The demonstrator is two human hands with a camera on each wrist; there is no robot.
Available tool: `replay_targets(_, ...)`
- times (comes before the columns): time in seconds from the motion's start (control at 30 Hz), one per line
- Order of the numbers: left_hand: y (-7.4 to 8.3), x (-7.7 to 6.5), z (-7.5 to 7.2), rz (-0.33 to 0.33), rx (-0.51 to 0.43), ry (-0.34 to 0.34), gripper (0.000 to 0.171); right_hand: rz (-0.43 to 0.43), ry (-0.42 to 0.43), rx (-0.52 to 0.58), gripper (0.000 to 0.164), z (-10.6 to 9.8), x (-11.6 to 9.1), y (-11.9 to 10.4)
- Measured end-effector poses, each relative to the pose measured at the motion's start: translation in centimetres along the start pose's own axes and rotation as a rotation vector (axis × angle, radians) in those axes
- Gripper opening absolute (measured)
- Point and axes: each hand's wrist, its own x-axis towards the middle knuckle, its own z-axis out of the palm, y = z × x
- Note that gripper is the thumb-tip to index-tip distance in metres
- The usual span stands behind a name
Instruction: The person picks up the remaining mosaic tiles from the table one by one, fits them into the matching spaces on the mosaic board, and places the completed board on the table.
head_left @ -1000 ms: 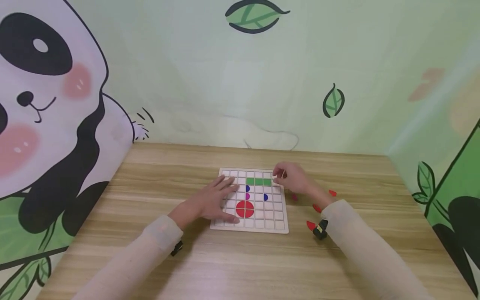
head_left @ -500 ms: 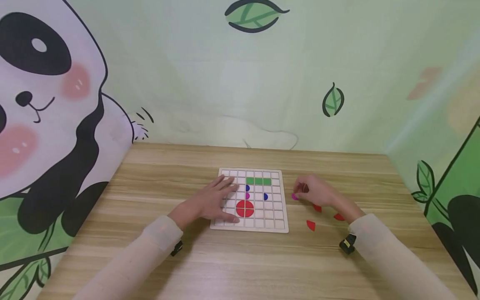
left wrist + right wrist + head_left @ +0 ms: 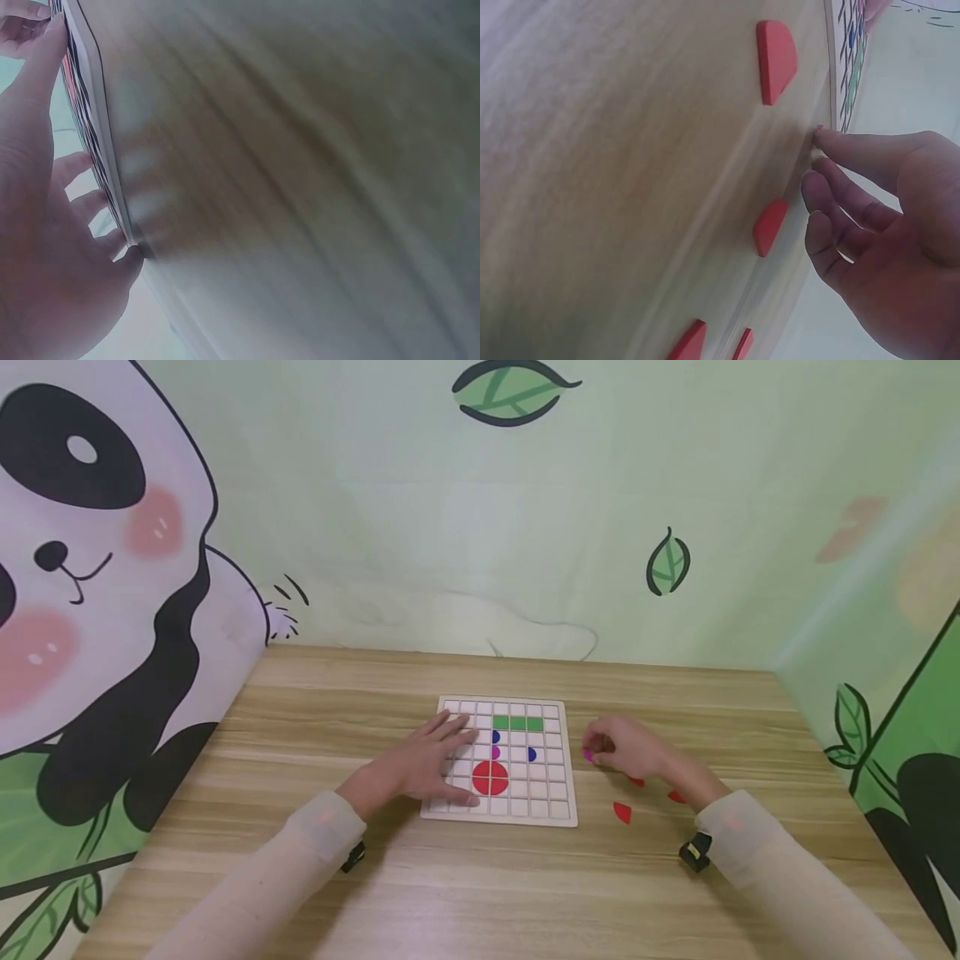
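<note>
A white grid board [image 3: 540, 810] lies on the table, and my left hand [image 3: 427, 760] rests spread over its left side. On the board sit a green strip [image 3: 517, 723] of squares, two blue half-discs [image 3: 532, 754], a magenta half-disc [image 3: 495, 752] and a red disc [image 3: 482, 770] made of quarter pieces. To the right of the board, my right hand [image 3: 630, 747] pinches a small magenta piece [image 3: 588, 755] at the table surface between thumb and finger. The fingers hide most of that piece. In the left wrist view, the left hand's fingers [image 3: 90, 201] lie along the board.
Several red pieces lie on the wooden table [image 3: 480, 893] near the right hand, among them a red quarter piece [image 3: 622, 812] and another red piece [image 3: 778, 61]. Behind the table stands a wall [image 3: 375, 527] printed with a panda and leaves.
My right hand has gone from the board's upper right corner to the magenta piece on the table, which has shifted slightly left since half a second ago. The left hand stays put.
</note>
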Motion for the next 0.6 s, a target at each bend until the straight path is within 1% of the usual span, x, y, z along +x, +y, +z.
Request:
replay_targets(0.37, -0.12, 0.12, 0.12, 0.0, -0.009, -0.001, 0.11, 0.012, -0.004, 0.052, 0.009, 0.0, -0.08, 0.25)
replay_targets(0.6, -0.18, 0.09, 0.22, -0.006, -0.012, -0.004, 0.111, -0.002, 0.001, 0.038, 0.011, -0.27, -0.27, 0.12)
